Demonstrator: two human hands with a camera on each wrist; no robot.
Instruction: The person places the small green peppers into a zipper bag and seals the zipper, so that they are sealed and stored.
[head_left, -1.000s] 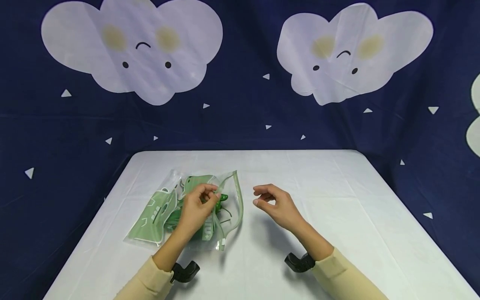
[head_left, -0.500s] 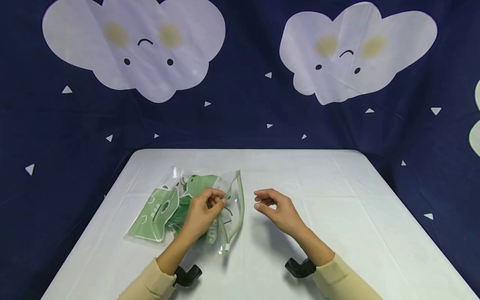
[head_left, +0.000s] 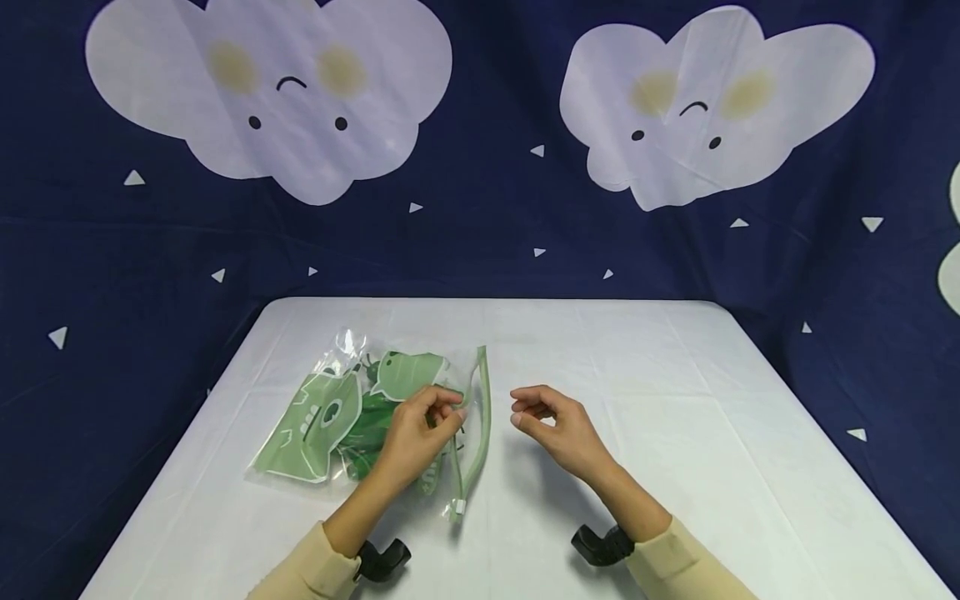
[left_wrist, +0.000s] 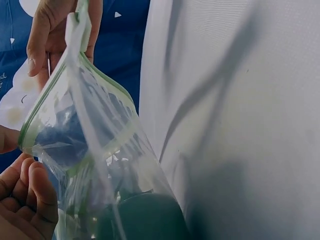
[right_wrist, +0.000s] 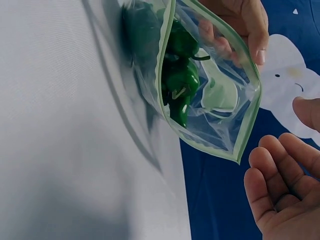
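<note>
A clear zip bag (head_left: 307,433) with a green cartoon print lies on its side, its green-rimmed mouth raised and facing right. My left hand (head_left: 420,429) pinches the upper part of that rim between thumb and fingers; the left wrist view shows the pinch at the rim's edge. Inside the bag, green peppers (right_wrist: 182,80) with thin stems show through the open mouth in the right wrist view. Just right of the mouth hovers my right hand (head_left: 566,429), fingers loosely curved and holding nothing. A small white slider (head_left: 460,506) sits at the rim's near end.
The bag rests on a white-covered table (head_left: 675,467). Behind the table hangs a dark blue cloth (head_left: 480,233) with cloud prints. Each wrist carries a black camera mount (head_left: 602,546).
My left hand has moved right and nearer to me, drawing the bag's mouth along with it. From the head view the mouth looks narrower. My right hand has barely moved.
</note>
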